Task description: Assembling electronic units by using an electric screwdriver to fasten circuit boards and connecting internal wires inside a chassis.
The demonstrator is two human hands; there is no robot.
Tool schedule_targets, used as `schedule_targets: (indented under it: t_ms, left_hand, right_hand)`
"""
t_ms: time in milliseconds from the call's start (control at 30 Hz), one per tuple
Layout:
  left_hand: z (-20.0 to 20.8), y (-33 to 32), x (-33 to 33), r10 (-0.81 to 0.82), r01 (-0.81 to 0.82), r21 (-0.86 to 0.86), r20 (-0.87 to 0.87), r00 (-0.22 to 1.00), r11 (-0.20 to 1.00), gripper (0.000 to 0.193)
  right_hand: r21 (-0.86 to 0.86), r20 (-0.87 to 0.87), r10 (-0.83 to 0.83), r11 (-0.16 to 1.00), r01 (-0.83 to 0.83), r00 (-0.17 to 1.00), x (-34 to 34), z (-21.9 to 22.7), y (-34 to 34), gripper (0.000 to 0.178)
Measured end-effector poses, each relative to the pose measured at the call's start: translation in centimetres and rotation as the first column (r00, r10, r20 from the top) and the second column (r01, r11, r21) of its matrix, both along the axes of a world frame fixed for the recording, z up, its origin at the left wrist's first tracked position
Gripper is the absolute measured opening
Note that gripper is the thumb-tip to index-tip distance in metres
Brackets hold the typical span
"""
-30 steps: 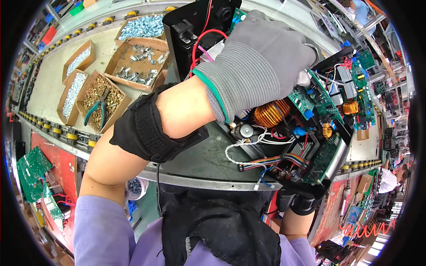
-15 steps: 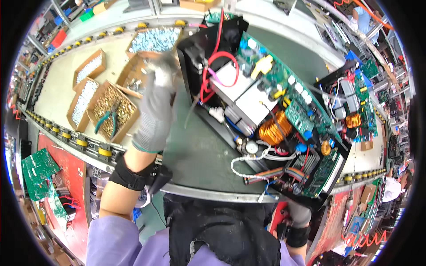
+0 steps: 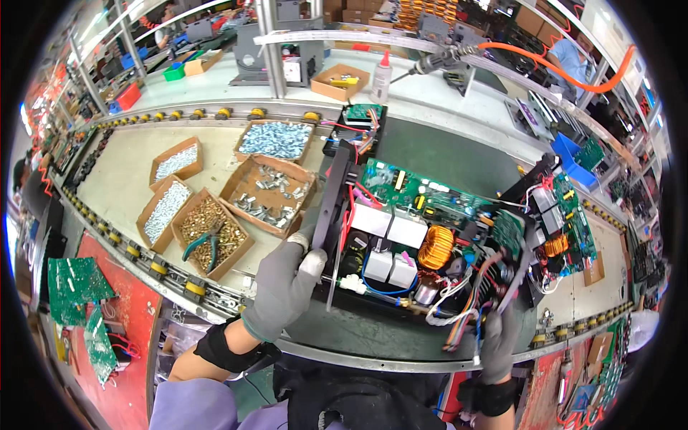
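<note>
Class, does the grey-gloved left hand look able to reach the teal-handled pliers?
Probably yes, if the left hand releases the flat black panel: the pliers lie uncovered atop brass-coloured parts.

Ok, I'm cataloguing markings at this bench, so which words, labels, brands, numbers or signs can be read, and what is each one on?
None can be read.
Green circuit board: any print is too small.
Black end panel at the left hand: no legible marking.
Bottle with red cap: no legible label.
</note>
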State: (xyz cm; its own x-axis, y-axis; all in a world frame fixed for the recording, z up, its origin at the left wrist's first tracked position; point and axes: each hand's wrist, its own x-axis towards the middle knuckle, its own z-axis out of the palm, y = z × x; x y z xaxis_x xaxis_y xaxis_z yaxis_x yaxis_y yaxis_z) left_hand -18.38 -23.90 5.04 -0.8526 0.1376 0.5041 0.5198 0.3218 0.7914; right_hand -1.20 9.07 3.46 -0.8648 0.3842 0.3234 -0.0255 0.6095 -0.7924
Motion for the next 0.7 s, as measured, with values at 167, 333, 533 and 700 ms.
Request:
schedule_targets:
  t_ms: [167,333,533,700]
  left_hand:
    - [2.4,-1.0,-1.0,0.147,-0.066,-0.293,0.265,0.953,0.954,0.04]
    - [0.7,-3.0,-7.7,0.079,0.036,-0.255,0.427,0.901,0.966,0.044]
    - [-5.9,-3.5,-24.9,0.212,-0.039,-0.365,0.45,0.867,0.93,0.039]
    - [-11.1,0.5,-33.1,-0.044,0.225,-0.162,0.712,0.701,0.961,0.027]
  right_hand:
    - [-0.017,0.185,0.044,0.999,-0.042,0.982,-7.1,2.6,2.4,0.042]
    - [-0.163,0.207,0.135,0.981,-0.102,0.969,-9.5,2.0,4.7,0.049]
    - [0.144,0.49,-0.174,0.983,0.118,0.854,-5.6,-4.0,6.3,0.035]
    - [0.309,0.105,-0.161,0.943,0.122,0.981,-5.4,-9.3,5.3,0.025]
